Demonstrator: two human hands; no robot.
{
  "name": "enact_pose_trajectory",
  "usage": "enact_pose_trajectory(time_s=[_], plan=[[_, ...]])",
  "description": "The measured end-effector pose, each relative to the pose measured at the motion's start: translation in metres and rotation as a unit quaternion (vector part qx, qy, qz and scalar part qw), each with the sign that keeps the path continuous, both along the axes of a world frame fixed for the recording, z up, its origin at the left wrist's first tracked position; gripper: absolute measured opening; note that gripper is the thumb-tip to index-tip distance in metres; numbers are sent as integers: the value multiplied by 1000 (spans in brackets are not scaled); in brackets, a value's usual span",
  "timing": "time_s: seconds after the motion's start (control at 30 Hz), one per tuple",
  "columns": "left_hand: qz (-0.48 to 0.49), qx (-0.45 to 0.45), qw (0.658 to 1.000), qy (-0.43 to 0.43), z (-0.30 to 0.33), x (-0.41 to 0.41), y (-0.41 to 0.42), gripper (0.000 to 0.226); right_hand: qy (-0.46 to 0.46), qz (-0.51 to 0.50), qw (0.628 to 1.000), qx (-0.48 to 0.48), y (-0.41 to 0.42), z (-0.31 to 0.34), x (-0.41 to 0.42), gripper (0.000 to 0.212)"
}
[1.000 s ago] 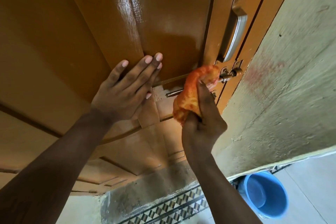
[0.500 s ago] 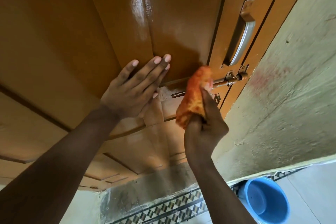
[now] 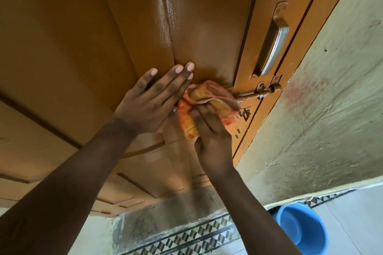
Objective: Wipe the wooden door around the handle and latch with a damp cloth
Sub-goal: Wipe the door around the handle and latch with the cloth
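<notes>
Fingers (image 3: 174, 76) of my left hand (image 3: 149, 103) lie straight and flat against the wooden door (image 3: 207, 27), pressed just left of the latch area, holding nothing. My right hand (image 3: 211, 136) has its fingers curled round the orange cloth (image 3: 207, 99), gripping it bunched and pushing it against the door right beside my left fingertips. I see the cloth covering the left end of the latch bolt (image 3: 251, 94), whose right end sits in its bracket at the door's edge. I see the metal handle (image 3: 274, 41) above the bolt, apart from both hands. A wet sheen runs down the panel above my left hand. Down on the floor, near the plastered wall (image 3: 321, 120), I see a blue bucket (image 3: 302, 227).
</notes>
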State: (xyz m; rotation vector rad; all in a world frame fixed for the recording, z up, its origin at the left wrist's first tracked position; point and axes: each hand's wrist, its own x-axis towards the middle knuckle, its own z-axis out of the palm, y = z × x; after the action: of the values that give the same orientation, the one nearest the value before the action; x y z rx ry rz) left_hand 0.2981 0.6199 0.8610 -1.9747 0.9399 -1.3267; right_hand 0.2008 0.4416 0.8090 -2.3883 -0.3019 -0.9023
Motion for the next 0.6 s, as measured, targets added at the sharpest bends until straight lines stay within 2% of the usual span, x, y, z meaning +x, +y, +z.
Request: enact_pose_trajectory(time_s=[0.07, 0.13, 0.2, 0.27, 0.37, 0.47, 0.53, 0.6], plan=[[-6, -6, 1000, 5, 2, -1, -1, 69, -2, 53, 998, 39, -11, 0, -7, 46], [-6, -7, 1000, 12, 3, -2, -1, 70, 27, 33, 977, 207, -23, 3, -21, 43], [-2, -26, 999, 36, 2, -6, -2, 71, 73, -35, 910, 407, -29, 6, -35, 40], [10, -78, 994, 79, -3, -16, -10, 69, 84, -100, 852, 506, -37, 10, -46, 48], [0, -163, 975, 150, -16, -34, -33, 59, 47, -122, 811, 570, -52, 25, -53, 59], [-24, -225, 948, 225, -29, -48, -55, 47, -12, -143, 789, 597, -62, 40, -52, 65], [-23, -256, 924, 284, -35, -54, -66, 41, -40, -163, 801, 574, -65, 37, -42, 65], [-30, -284, 908, 306, -37, -56, -76, 31, -55, -167, 837, 518, -66, 28, -29, 67]])
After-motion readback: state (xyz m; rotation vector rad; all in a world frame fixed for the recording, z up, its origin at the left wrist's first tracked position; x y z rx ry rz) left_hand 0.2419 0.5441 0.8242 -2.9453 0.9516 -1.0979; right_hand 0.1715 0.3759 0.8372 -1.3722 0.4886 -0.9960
